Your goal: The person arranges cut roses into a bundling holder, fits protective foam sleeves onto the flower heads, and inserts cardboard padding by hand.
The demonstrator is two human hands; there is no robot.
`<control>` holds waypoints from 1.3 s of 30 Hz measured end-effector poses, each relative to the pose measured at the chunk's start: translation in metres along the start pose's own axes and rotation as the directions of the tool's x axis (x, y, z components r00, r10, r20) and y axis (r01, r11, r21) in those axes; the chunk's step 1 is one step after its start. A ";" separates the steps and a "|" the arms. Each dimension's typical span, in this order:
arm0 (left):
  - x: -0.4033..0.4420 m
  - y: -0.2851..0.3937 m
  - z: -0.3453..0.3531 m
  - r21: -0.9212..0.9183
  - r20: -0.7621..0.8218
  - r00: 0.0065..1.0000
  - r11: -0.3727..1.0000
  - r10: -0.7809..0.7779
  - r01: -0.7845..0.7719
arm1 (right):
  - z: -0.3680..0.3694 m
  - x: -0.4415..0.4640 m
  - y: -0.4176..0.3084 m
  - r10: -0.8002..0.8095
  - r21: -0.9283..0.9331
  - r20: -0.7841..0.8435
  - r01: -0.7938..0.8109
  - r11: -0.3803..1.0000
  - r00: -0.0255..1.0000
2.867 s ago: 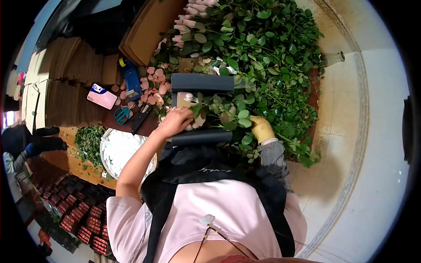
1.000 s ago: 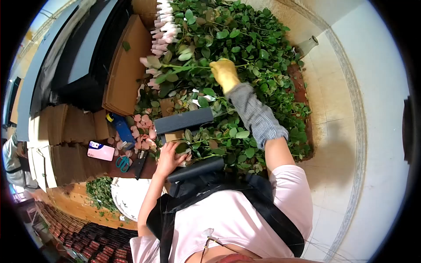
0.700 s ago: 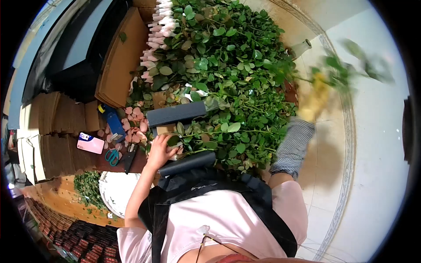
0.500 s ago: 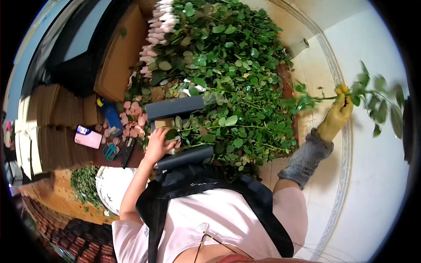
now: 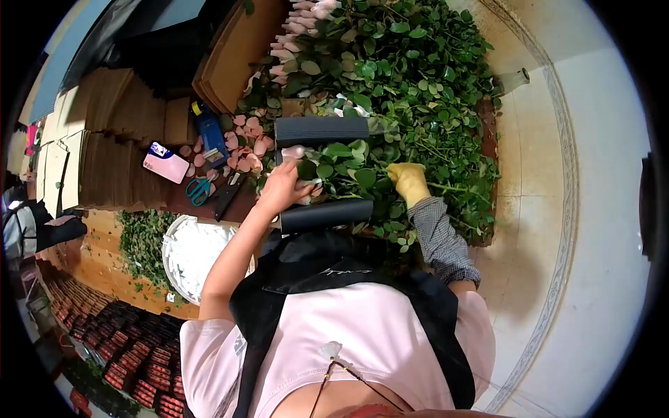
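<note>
My bare left hand (image 5: 281, 189) is closed around pale wrapped rose heads (image 5: 304, 198) at the left end of a gap between two dark ridged pads, the upper pad (image 5: 322, 129) and the lower pad (image 5: 326, 216). My right hand (image 5: 410, 181) wears a yellow glove and a grey checked sleeve cover. Its fingers are curled around leafy rose stems (image 5: 364, 175) lying in that gap; the exact grip is partly hidden. A large pile of leafy rose stems (image 5: 432, 90) spreads behind and to the right.
Left of the pads lie loose pink petals (image 5: 245, 143), a blue tape dispenser (image 5: 209, 136), a pink phone (image 5: 165, 162), teal scissors (image 5: 199, 189) and black-handled shears (image 5: 227, 196). Stacked cardboard (image 5: 104, 139) stands farther left. Below is a round tub (image 5: 198, 254) of white pieces.
My right hand has come in from far right, where it held a leafy stem out over the floor, to the stems between the pads. My left hand stays at the rose heads; the view has shifted.
</note>
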State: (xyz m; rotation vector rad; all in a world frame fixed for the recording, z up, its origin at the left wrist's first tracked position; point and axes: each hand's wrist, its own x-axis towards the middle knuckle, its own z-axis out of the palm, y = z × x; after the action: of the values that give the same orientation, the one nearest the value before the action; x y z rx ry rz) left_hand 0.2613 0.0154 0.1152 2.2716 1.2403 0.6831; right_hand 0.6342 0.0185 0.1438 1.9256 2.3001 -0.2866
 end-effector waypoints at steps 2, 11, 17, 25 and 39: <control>0.006 0.001 -0.002 0.162 0.081 0.995 0.984 0.058 -0.071 | 0.000 -0.001 -0.009 0.150 -0.058 0.098 -0.145 0.988 0.984; 0.023 0.009 -0.011 0.082 0.059 0.997 0.995 0.055 -0.060 | 0.074 -0.034 0.003 0.231 0.498 -0.196 -0.106 0.861 0.953; 0.017 0.003 -0.005 0.078 0.068 0.998 0.997 -0.005 0.000 | -0.019 0.005 0.059 -0.183 0.672 0.478 -0.224 0.706 0.859; 0.009 0.018 -0.009 0.132 0.072 0.991 0.986 -0.115 0.104 | -0.089 0.149 0.078 0.075 0.642 -0.143 0.035 0.766 0.987; 0.014 0.023 -0.007 0.132 0.100 0.964 0.964 -0.246 0.232 | 0.014 0.259 0.057 0.362 -0.090 -0.468 -0.451 0.888 0.806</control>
State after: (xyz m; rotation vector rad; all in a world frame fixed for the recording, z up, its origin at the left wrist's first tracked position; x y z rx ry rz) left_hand 0.2778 0.0172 0.1372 2.1702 1.5018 0.3923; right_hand 0.6438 0.2734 0.0696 2.4990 1.9400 0.4577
